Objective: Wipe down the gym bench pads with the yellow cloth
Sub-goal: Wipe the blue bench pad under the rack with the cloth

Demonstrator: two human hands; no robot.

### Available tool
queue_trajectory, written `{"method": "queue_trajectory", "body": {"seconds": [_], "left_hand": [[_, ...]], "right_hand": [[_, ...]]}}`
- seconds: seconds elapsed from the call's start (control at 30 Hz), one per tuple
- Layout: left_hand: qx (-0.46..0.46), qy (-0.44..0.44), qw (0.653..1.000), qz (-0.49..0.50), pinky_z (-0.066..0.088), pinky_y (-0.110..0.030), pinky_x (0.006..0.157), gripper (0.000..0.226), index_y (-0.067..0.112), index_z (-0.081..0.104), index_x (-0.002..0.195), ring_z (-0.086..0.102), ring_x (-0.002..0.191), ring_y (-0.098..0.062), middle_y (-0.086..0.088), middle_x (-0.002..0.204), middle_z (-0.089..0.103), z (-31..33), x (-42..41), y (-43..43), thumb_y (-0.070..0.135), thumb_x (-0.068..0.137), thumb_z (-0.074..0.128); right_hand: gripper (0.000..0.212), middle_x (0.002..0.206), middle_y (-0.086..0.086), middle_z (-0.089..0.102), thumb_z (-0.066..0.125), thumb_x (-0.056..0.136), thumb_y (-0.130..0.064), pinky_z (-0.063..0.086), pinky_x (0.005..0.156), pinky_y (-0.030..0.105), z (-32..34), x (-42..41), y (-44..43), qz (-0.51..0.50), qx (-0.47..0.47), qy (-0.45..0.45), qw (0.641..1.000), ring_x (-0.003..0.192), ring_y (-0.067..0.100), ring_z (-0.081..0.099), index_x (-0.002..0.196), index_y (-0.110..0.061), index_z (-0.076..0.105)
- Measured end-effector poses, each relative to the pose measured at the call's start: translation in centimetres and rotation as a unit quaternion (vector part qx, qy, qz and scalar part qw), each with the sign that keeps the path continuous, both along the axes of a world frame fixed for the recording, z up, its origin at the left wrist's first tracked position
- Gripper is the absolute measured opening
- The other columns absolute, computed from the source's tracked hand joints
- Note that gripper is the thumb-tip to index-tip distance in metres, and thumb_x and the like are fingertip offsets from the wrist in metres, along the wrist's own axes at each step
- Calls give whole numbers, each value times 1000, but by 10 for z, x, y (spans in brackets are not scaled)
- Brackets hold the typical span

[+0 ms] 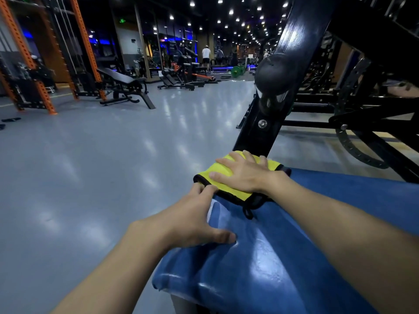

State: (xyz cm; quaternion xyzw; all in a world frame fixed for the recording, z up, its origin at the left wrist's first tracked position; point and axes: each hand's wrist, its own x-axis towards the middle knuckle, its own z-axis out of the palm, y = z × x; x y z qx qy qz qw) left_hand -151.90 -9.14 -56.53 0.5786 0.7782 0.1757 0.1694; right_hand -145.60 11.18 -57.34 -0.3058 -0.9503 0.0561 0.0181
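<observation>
A blue gym bench pad [283, 257] fills the lower right of the head view, shiny under the lights. A yellow cloth [223, 175] with a black hem lies folded on the pad's far end. My right hand [246, 172] presses flat on the cloth with straight, spread fingers. My left hand [197, 220] rests on the pad's left edge just in front of the cloth, fingers stretched along the rim and thumb on the top surface; its fingertips reach the cloth's near corner.
A black machine frame [278, 82] with a round knob rises right behind the cloth. More black framework and a toothed sector stand at right. Grey floor [102, 166] spreads left. An orange rack [27, 60], benches and a distant person [205, 55] stand far off.
</observation>
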Motion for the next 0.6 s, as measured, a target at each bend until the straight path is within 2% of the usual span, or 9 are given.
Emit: {"method": "queue_trajectory", "body": {"seconds": [0.13,0.27,0.37,0.43,0.5,0.6], "left_hand": [[-33,25,999,-7,40,-27,105,79,37,40,142,45,128,-8,17,143,30,4,9,-3,65,76,73],[-69,87,994,20,45,-36,102,82,35,38,137,50,120,-14,12,140,35,4,26,-4,80,73,62],[-88,94,991,40,47,-41,99,85,33,40,132,54,115,-20,10,135,39,1,28,-6,87,68,56],[-83,95,991,46,47,-42,97,89,34,42,128,55,112,-22,8,128,41,-1,31,-5,93,61,45],[-61,108,991,43,44,-41,99,89,35,43,125,49,116,-20,9,123,41,-6,41,-3,93,59,31],[-45,153,986,47,33,-43,110,94,34,42,131,33,131,-14,12,132,38,-12,59,2,91,59,20]], "right_hand": [[77,163,-7,18,26,76,-89,8,112,64,1,-10,2,0,3,-4,1000,150,29,7,145,-56,27],[69,163,-8,18,29,81,-81,7,115,61,-3,7,9,13,1,5,1000,151,24,8,144,-55,28],[65,163,-9,16,30,84,-75,7,116,59,-5,32,22,15,-4,9,1000,151,20,7,145,-54,27],[66,163,-8,19,30,80,-73,9,115,60,-4,39,26,6,-8,4,1000,150,22,10,143,-53,29],[69,162,-3,22,30,77,-72,12,112,63,-2,35,23,-1,-11,2,1000,149,28,13,143,-50,30],[78,163,0,17,26,77,-85,7,111,64,-2,35,18,-1,-11,6,1000,151,31,7,146,-49,27]]}}
